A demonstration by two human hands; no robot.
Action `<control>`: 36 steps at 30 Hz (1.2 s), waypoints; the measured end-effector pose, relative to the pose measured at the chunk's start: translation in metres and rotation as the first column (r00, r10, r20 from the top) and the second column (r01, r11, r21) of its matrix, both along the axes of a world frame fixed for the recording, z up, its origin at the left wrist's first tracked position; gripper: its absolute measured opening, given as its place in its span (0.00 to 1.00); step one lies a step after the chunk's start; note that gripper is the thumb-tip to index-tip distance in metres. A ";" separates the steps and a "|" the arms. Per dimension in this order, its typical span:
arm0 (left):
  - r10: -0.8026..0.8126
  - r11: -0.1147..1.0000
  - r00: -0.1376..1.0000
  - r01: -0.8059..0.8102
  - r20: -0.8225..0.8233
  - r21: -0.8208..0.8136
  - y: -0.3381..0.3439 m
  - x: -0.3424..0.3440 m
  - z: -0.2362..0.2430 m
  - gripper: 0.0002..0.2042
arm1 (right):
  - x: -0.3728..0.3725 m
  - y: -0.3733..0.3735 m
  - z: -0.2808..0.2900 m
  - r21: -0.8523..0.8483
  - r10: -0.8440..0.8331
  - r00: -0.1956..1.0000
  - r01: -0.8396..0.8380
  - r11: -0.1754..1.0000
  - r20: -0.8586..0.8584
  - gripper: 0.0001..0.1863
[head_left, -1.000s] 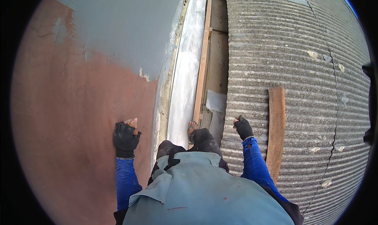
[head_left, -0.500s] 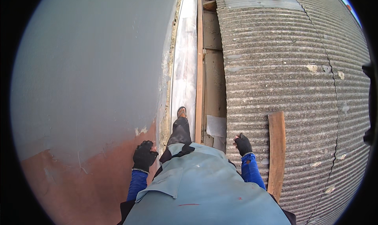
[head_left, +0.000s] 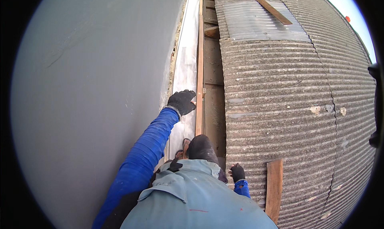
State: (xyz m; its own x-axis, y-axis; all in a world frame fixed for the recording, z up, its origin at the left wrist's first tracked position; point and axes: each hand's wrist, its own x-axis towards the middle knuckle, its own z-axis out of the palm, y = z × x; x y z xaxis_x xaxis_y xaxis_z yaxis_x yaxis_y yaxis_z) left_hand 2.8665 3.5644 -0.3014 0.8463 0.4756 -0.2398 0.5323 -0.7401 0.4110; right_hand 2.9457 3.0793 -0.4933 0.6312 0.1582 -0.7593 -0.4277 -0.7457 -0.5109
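My left hand (head_left: 183, 102), in a black fingerless glove below a blue sleeve, reaches forward above a pale sheet-covered channel (head_left: 185, 77). Its fingers are bent but apart and hold nothing; they come close to a long reddish-brown wooden beam (head_left: 200, 75), and I cannot tell whether they touch it. My right hand (head_left: 237, 173), gloved the same way, hangs low by the near edge of the corrugated roof (head_left: 276, 97). Its fingers curl loosely with nothing visible in them. Both my sandalled feet (head_left: 183, 146) stand in the channel.
A grey wall (head_left: 96, 77) rises along the left side. Between beam and roof lies a dark gap (head_left: 214, 69). One short plank (head_left: 274, 189) rests on the roof at near right; another plank (head_left: 270, 7) lies across a translucent panel (head_left: 260, 23) farther off.
I have moved forward along the channel. My left hand has swung from beside the wall out toward the beam. My right hand stays low by the roof edge, and both feet now show.
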 end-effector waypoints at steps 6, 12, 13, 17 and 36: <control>0.068 0.997 0.993 -0.070 -0.094 -0.014 0.101 0.050 -0.034 0.29 | 0.020 0.018 -0.106 -0.294 0.615 0.789 -0.591 0.751 -0.016 0.18; 0.150 0.989 0.973 -0.147 -0.178 0.030 0.232 0.124 -0.036 0.30 | 0.116 0.168 -0.149 -0.220 0.638 0.762 -0.608 0.763 0.108 0.17; 0.184 0.983 0.970 -0.180 -0.157 0.040 0.253 0.133 -0.035 0.28 | 0.134 0.200 -0.135 -0.256 0.596 0.801 -0.565 0.784 0.058 0.16; 0.237 0.966 0.970 -0.230 -0.047 0.117 0.331 0.151 -0.043 0.22 | 0.204 0.312 -0.062 0.327 -0.061 0.995 0.084 0.941 -0.079 0.13; 0.344 0.931 0.907 -0.363 -0.244 -0.037 0.468 0.286 -0.139 0.24 | 0.376 0.469 -0.048 -0.034 -0.308 0.946 0.306 0.951 -0.104 0.13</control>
State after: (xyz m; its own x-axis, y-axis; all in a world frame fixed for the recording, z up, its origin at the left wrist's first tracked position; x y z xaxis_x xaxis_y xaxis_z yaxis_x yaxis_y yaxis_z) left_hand 3.1525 4.0321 -0.4401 0.5434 0.7043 -0.4569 0.8395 -0.4557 0.2959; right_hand 3.3217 3.5486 -0.5416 0.5625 -0.0448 -0.8256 -0.6887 -0.5779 -0.4379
